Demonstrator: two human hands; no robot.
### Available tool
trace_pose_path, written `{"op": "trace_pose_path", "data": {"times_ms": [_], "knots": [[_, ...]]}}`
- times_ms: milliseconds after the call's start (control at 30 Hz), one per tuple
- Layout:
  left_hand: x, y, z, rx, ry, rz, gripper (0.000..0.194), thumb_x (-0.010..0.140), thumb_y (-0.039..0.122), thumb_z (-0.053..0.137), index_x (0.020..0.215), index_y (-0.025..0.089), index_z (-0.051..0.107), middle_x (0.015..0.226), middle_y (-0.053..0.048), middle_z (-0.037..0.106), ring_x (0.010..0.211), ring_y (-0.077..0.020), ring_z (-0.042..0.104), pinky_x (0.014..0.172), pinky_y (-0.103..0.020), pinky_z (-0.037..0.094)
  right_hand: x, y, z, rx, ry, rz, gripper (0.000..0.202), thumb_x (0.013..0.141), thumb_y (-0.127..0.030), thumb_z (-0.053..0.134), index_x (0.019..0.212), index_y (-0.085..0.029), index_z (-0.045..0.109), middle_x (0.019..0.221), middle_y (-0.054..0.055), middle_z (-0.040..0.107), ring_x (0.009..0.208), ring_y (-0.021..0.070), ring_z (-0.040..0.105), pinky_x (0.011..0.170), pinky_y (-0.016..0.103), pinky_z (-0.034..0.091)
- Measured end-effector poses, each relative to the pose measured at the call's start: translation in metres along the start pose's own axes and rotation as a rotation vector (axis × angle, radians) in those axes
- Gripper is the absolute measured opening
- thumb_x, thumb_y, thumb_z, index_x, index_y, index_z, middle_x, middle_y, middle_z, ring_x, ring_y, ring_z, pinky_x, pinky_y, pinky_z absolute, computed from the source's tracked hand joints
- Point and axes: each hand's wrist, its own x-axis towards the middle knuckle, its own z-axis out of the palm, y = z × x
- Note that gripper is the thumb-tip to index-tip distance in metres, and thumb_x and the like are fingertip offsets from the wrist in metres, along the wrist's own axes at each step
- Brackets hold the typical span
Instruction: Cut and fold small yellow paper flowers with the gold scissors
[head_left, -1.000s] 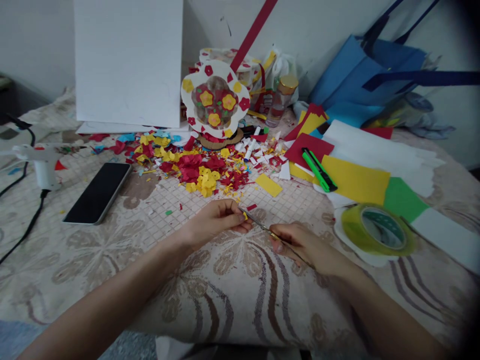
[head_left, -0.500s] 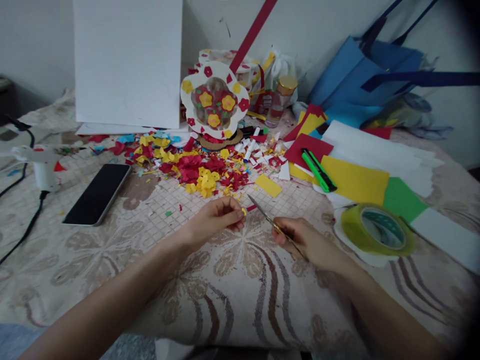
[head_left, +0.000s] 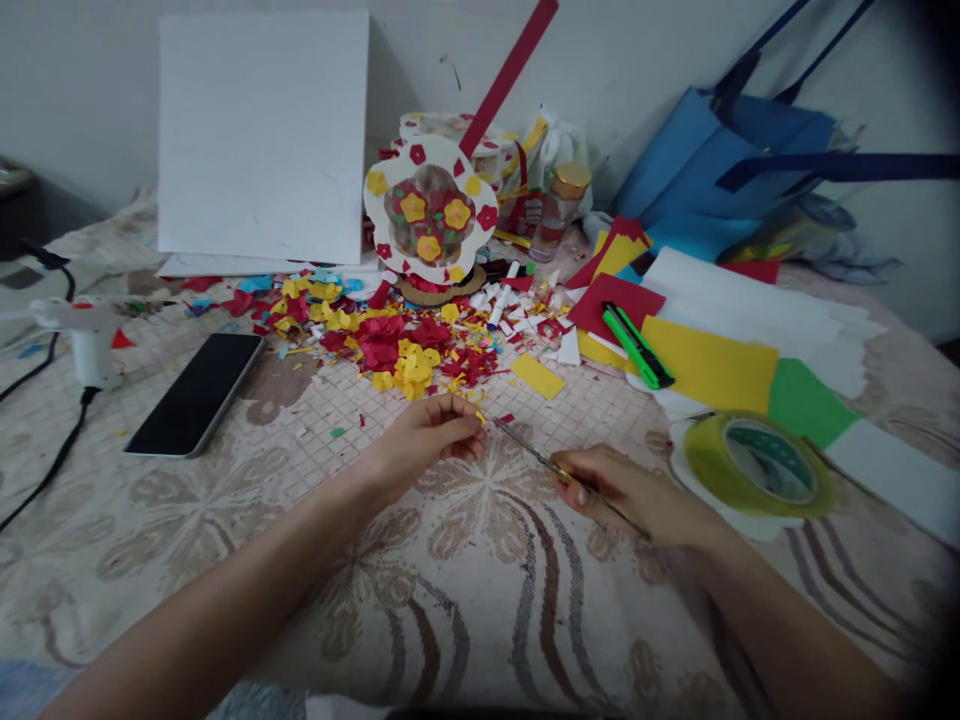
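My left hand pinches a tiny piece of yellow paper between thumb and fingertips; most of it is hidden. In my right hand is a slim pair of scissors, its tips pointing left and almost at the yellow piece. Whether the tips touch the paper is too small to tell. Just beyond the scissors lies a small red paper scrap. A yellow paper rectangle rests farther back. Behind my left hand spreads a heap of cut red and yellow paper flowers.
A flower-decorated lantern-like craft stands at the back beside a white board. On the left are a phone and a glue gun. Rightward lie a green box cutter, coloured paper sheets, a tape roll and a blue bag.
My right hand has shifted slightly right and down, and the scissors lie at a flatter angle with their tips closer to the left fingertips. The left hand has barely moved.
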Motion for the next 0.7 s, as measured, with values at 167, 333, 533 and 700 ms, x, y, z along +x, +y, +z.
{"op": "trace_pose_path", "data": {"times_ms": [167,333,533,700], "knots": [[-0.0003,-0.0010,0.0014,0.010,-0.003,0.007,0.022,0.068,0.025,0.072,0.074,0.014,0.053,0.066,0.000,0.063,0.059,-0.0096,0.059,0.060,-0.023,0.045,0.0005,-0.0039,-0.0011,-0.029,-0.009,0.019,0.040,0.090,-0.048,0.039,0.064,-0.019,0.034,0.059,-0.005,0.032,0.056,0.0103,0.031,0.051,0.024,0.024],[0.0006,-0.0022,0.0019,-0.036,0.054,0.029,0.021,0.069,0.022,0.071,0.075,0.014,0.053,0.068,0.000,0.063,0.060,-0.0097,0.060,0.063,-0.024,0.048,0.0016,-0.0054,-0.0001,-0.062,-0.031,0.004,0.041,0.090,-0.049,0.039,0.063,-0.019,0.032,0.058,-0.006,0.030,0.054,0.0102,0.030,0.051,0.025,0.022],[0.0001,-0.0033,0.0020,-0.055,0.046,-0.014,0.019,0.069,0.019,0.070,0.074,0.014,0.053,0.064,-0.001,0.064,0.060,-0.0107,0.061,0.063,-0.024,0.049,0.0039,0.0006,0.0043,-0.078,-0.051,0.031,0.041,0.089,-0.047,0.042,0.062,-0.019,0.033,0.057,-0.006,0.031,0.054,0.0099,0.029,0.050,0.024,0.022],[0.0000,-0.0036,0.0032,-0.031,0.054,-0.020,0.016,0.071,0.018,0.068,0.074,0.013,0.052,0.063,-0.001,0.064,0.060,-0.0110,0.062,0.064,-0.025,0.049,0.0050,-0.0018,0.0052,-0.129,-0.039,0.045,0.042,0.089,-0.048,0.043,0.060,-0.019,0.033,0.055,-0.006,0.033,0.053,0.0101,0.031,0.051,0.024,0.023]]}}
